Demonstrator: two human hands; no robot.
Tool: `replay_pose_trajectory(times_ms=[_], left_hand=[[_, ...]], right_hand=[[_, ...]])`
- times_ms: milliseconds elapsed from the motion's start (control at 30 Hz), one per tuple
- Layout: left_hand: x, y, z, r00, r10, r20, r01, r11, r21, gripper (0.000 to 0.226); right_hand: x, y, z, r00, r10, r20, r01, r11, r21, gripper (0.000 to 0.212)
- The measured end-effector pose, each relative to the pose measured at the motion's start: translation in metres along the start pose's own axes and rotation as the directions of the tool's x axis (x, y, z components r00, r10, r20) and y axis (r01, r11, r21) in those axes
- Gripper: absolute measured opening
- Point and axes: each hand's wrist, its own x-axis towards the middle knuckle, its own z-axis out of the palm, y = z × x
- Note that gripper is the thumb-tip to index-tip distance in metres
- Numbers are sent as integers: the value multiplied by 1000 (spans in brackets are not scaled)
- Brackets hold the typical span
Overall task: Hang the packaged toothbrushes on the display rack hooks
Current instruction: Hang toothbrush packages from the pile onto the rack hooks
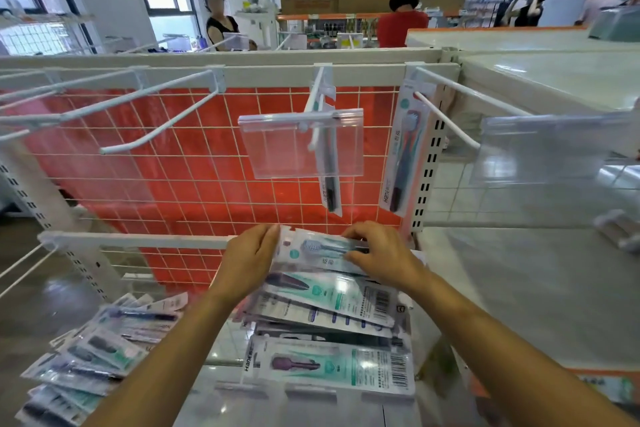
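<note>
Toothbrush pack pile [332, 333] nearest me, on shelf. My left hand [247, 262] and right hand [379, 253] fingers clamped on top toothbrush pack [317, 250], below rack hooks [320, 104]; two packs hung.

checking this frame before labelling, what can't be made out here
Head view only:
- Held toothbrush pack: both ends covered by left hand and right hand.
- Middle hanging pack: blurred behind the clear label holder.
- Left pile of packs: cut by the frame edge and blurred.
</note>
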Motion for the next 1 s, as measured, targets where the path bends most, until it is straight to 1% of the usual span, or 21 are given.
replay_pose_trajectory(times_ms=[133,200,267,333,367,433,467,533,600,667,700,767,800,833,900,967,1000], left_hand=[[2,8,0,999,-3,-49,-3,993,-120,40],[3,11,2,998,9,-65,-19,988,-151,44],[3,11,5,996,46,-76,-57,987,-153,53],[2,13,10,996,72,-53,-79,986,-146,61],[1,17,12,996,86,-30,-89,987,-137,56],[-1,25,17,993,117,-11,-118,985,-122,35],[0,30,20,991,133,-10,-133,982,-137,31],[-1,39,24,987,156,27,-146,965,-218,36],[-4,49,26,983,161,88,-123,934,-336,43],[-5,56,28,979,158,129,-91,903,-421,39],[-5,59,29,979,155,135,-81,895,-438,37],[-4,60,29,983,129,133,-60,900,-431,39],[-3,60,29,984,117,131,-52,906,-420,37],[-2,60,29,985,111,129,-48,910,-411,29],[-2,60,28,988,104,115,-48,908,-416,15],[-1,59,27,991,108,77,-67,909,-410,11],[0,58,27,991,119,59,-87,916,-392,10]], right_hand=[[3,-7,-16,998,26,-53,-20,994,109,13],[5,-10,-23,995,54,-84,-36,978,204,13],[6,-12,-28,990,74,-120,-36,955,295,13],[8,-13,-32,983,80,-165,-17,936,352,17],[8,-14,-33,979,85,-183,-9,924,382,19],[10,-15,-35,974,109,-199,-2,881,473,15],[10,-17,-36,972,123,-200,3,847,532,12],[10,-22,-38,967,152,-204,17,760,649,9],[8,-28,-39,967,164,-197,32,685,728,6],[8,-32,-39,968,180,-177,23,634,773,4],[8,-32,-38,965,196,-174,14,624,781,5],[9,-32,-38,960,220,-173,1,616,788,5],[9,-32,-38,960,226,-167,-5,610,792,5],[9,-32,-38,961,224,-160,-7,602,798,6],[8,-32,-35,960,238,-148,-25,598,801,16],[4,-29,-27,937,318,-146,-92,626,774,27],[-1,-27,-22,920,364,-146,-134,642,755,27]])
